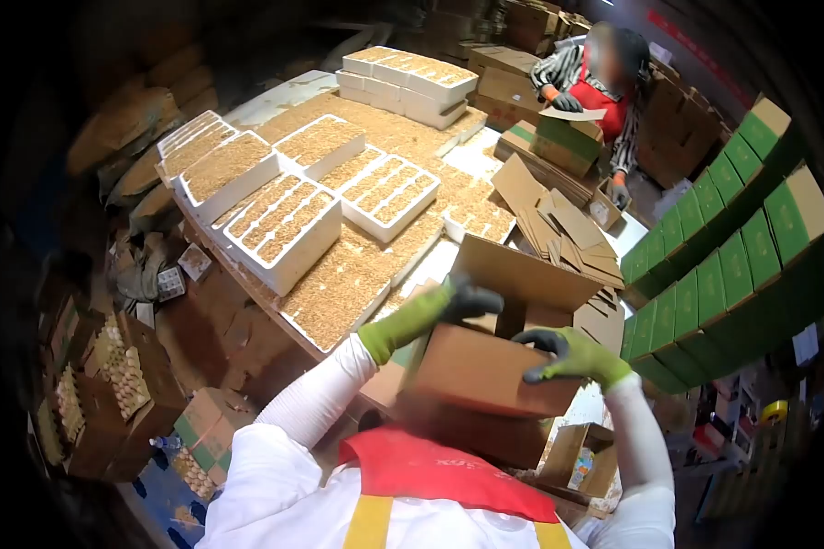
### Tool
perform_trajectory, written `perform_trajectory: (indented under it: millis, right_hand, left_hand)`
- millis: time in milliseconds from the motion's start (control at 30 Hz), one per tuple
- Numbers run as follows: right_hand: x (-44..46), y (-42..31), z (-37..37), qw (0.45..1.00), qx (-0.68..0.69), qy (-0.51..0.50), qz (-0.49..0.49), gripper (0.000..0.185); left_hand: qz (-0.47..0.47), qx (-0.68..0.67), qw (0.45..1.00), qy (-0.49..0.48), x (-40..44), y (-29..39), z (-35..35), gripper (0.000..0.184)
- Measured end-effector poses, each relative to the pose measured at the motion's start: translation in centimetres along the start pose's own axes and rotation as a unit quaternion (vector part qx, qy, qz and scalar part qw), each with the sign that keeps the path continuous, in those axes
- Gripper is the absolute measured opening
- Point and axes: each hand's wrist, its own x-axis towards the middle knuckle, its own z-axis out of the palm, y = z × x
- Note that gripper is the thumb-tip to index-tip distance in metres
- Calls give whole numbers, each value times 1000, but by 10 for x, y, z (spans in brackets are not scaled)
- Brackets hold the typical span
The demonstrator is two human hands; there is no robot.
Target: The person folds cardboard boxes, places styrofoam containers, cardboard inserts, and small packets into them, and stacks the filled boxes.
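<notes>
An open brown cardboard box stands right in front of my body, with its far flap raised. My left hand, in a green and black glove, is at the box's left far side and blurred by motion; its grip is unclear. On the right, my right hand, gloved the same way, has its fingers curled over the box's upper edge. Beyond the box lie flattened cardboard pieces. White foam trays filled with tan grains rest on the table to the left.
Green and brown boxes form rows at the right. A co-worker handles a green box across the table. Cartons of pale round items stand at the lower left. A small open box with a bottle is near my right arm.
</notes>
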Motion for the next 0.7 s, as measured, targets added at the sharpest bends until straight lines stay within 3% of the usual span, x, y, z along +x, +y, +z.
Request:
perform_trajectory:
  millis: [67,100,133,167,200,233,300,367,400,433,467,500,533,567,600,667,700]
  right_hand:
    - [20,1,4,997,10,37,-69,69]
    - [23,-11,4,963,2,167,-212,60]
    - [22,-32,-22,891,-121,279,-336,45]
    - [42,40,-32,930,7,272,-249,42]
    - [64,109,-42,935,146,278,-162,40]
    - [69,142,-59,954,-45,269,-124,45]
    - [68,134,-56,938,-131,318,-44,51]
    - [63,102,-19,909,-211,357,-42,57]
    - [51,100,5,908,-237,346,-2,61]
    - [40,97,16,913,-241,325,48,64]
    - [25,91,15,931,-210,272,123,68]
    - [1,78,3,959,-92,171,208,73]
    - [-23,65,-9,949,5,73,307,79]
    - [-46,58,-16,941,183,36,283,86]
    - [-69,51,-24,893,355,-5,276,93]
    - [-93,67,-5,816,562,-22,134,103]
    - [-96,81,18,777,621,25,99,105]
  left_hand:
    - [33,71,996,30,7,-20,0,42]
    - [-82,133,986,-50,15,57,-43,42]
    - [-54,175,983,17,12,59,-39,41]
    - [-28,212,974,73,10,65,-30,41]
    - [-76,201,970,114,14,77,-38,41]
    - [-93,213,963,137,11,83,-40,53]
    - [-106,230,927,277,6,90,-42,65]
    - [-310,315,843,307,1,89,-29,85]
    - [-389,115,888,219,-8,86,-23,87]
    - [-439,-81,886,129,-12,73,-26,90]
    - [-430,-8,898,91,-12,68,-22,86]
    - [-437,-6,896,80,-15,84,-20,87]
    - [-437,5,896,76,-6,102,-33,88]
    - [-435,18,898,71,0,112,-43,90]
    - [-369,66,919,117,-2,118,-37,95]
    - [-195,135,955,179,-8,130,-41,91]
    - [-99,178,955,216,-13,132,-41,85]
